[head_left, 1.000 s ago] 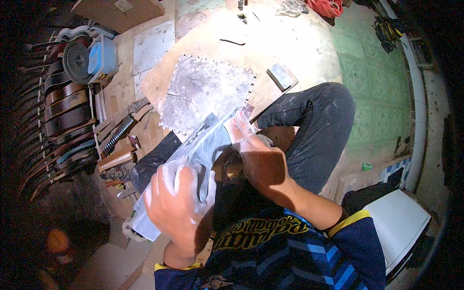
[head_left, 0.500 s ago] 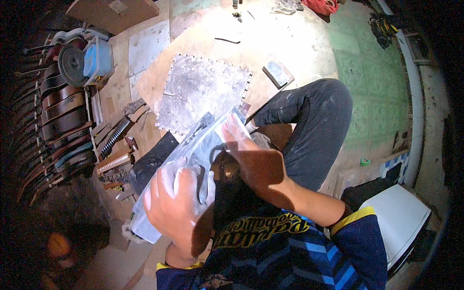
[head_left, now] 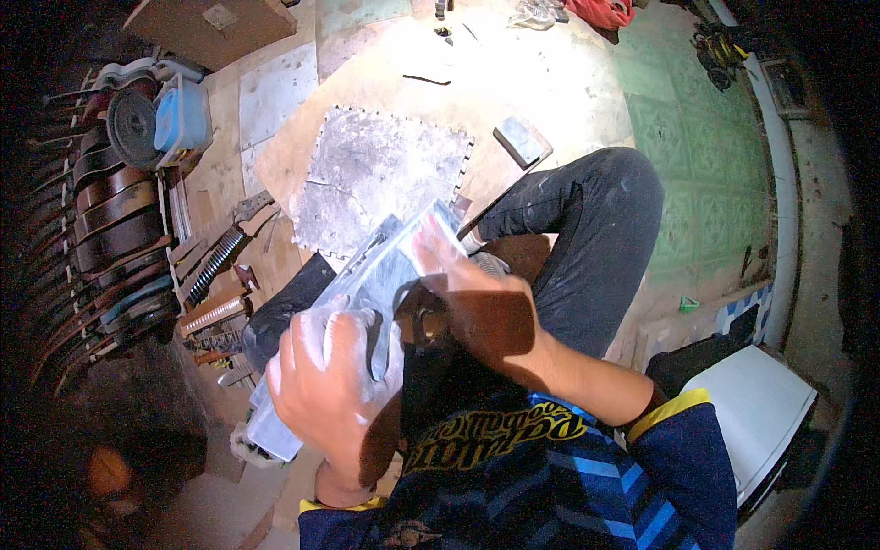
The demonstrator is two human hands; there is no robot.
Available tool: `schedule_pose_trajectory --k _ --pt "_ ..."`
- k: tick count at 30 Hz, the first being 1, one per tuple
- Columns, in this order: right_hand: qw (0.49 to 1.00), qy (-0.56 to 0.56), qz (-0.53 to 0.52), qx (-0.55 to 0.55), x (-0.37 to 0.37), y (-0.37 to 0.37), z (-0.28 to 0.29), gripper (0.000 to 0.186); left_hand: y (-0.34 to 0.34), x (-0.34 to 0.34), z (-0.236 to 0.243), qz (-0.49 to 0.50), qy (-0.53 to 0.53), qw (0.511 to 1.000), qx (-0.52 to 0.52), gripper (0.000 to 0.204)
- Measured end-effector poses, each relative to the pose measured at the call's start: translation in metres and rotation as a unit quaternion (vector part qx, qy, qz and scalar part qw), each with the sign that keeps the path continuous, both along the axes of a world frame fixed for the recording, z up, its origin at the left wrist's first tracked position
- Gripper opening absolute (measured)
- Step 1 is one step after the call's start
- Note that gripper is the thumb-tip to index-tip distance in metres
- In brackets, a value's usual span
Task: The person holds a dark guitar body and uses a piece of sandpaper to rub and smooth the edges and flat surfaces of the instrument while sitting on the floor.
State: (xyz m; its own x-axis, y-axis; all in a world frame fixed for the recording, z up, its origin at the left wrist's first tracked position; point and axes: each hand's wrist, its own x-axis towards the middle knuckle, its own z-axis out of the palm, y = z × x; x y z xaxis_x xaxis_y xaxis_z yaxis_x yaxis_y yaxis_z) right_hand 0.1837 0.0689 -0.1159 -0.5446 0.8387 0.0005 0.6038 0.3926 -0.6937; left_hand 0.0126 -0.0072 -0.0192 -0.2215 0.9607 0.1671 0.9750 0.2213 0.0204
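Across my lap lies a long, straight, pale grey-white piece covered in white dust; its exact kind I cannot make out. It slants from the lower left up toward the middle. My left hand, dusted white, curls over its nearer half with bent fingers. At the far end my right hand grips the piece, its whitened fingers lying along the surface and its palm in shadow. Below my hands, part of the piece is hidden in dark shade against my shirt.
A dusty grey foam mat lies ahead on the floor, with a small block to its right. Guitar-like bodies stand racked at left beside a plastic tub. Tools lie near my left knee; a white-topped box stands at right.
My view has shifted very slightly. Both hands keep their hold on the long piece in almost the same place; the left hand's fingers have moved a little.
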Motion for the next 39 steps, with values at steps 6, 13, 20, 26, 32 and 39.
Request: schedule_pose_trajectory --k 6,13,20,26,32,39 --pt "0.997 0.059 -0.016 0.052 -0.004 0.009 -0.012 0.06 0.005 0.009 0.008 0.0 -0.037 0.999 0.0 0.038" --pt "0.991 0.126 -0.045 0.032 -0.01 0.009 -0.02 0.056 0.011 0.008 0.014 0.017 -0.029 0.999 -0.038 0.039" --pt "0.981 0.146 -0.085 -0.091 -0.007 0.024 -0.016 0.063 0.012 0.012 0.012 -0.018 -0.044 0.999 0.011 0.029" --pt "0.988 0.126 -0.064 -0.057 0.002 0.023 -0.025 0.059 0.011 0.016 0.018 0.001 -0.034 0.999 -0.009 0.035" --pt "0.994 0.096 -0.02 -0.052 0.007 0.006 -0.011 0.053 0.01 0.016 0.017 0.005 -0.044 0.999 -0.003 0.034" --pt "0.996 0.061 -0.039 -0.059 0.001 -0.004 -0.005 0.053 0.013 0.014 0.017 0.006 -0.061 0.998 0.0 0.031"
